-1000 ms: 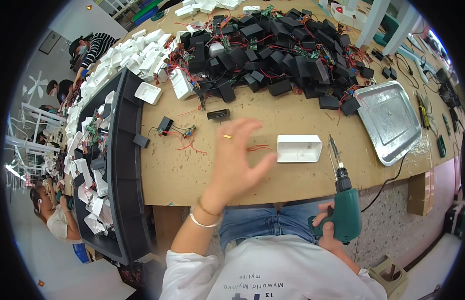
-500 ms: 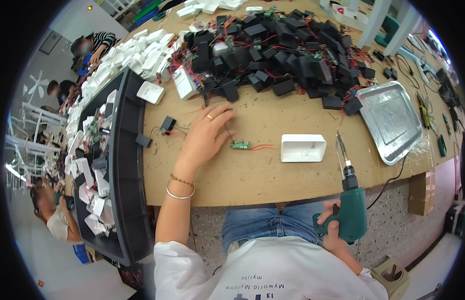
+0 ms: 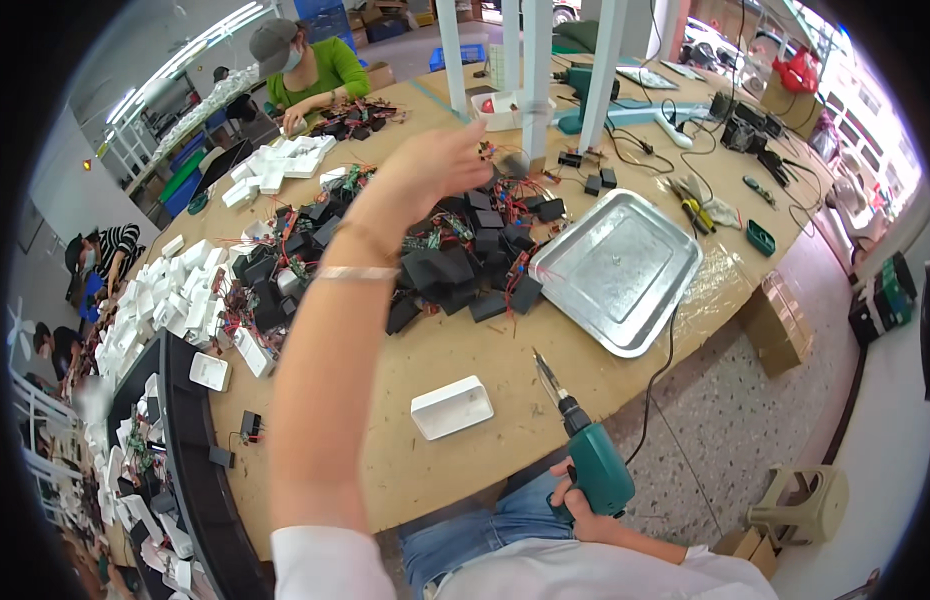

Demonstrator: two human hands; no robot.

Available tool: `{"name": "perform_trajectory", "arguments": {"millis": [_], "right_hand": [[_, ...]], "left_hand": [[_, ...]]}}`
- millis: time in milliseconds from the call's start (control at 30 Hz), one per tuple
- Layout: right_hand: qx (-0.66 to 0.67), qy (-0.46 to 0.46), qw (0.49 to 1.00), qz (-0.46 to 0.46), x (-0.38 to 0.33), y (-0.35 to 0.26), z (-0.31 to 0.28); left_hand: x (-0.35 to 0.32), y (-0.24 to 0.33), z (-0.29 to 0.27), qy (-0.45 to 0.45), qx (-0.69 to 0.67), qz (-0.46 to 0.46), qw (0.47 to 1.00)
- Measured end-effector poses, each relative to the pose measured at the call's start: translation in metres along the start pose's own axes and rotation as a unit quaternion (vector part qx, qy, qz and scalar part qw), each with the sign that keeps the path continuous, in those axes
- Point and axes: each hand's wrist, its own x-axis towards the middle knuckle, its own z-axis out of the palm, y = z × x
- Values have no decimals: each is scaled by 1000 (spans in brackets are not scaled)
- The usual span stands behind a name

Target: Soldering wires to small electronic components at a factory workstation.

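**Teal electric screwdriver held low as left arm stretches over the bench**

The teal electric screwdriver [image 3: 590, 460] sits at 6 o'clock in the frame, at the near edge of the wooden workbench [image 3: 485, 350], its bit pointing up toward 11 o'clock. The right hand [image 3: 577, 507] grips its handle from below, fingers wrapped tight around it. Just beyond the bit, at about 9 o'clock from it, a white plastic case [image 3: 452, 407] lies flat on the bench. Farther on, the left hand [image 3: 425, 172] reaches above a heap of black housings with red wires [image 3: 455, 255]; its fingers are pressed together, and whether they pinch anything cannot be told. At 3 o'clock of the heap rests a metal tray [image 3: 625, 270].
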Motion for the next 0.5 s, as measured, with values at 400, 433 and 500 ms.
{"name": "perform_trajectory", "arguments": {"millis": [400,433,500], "right_hand": [[30,73,995,-58,12,17,-24],[28,58,996,-63,15,14,-24],[28,31,997,-65,23,13,-18]], "left_hand": [[-172,-20,-151,312,339,78,884],[-203,-33,-181,387,380,79,836],[-254,-55,-195,396,515,3,761]]}}
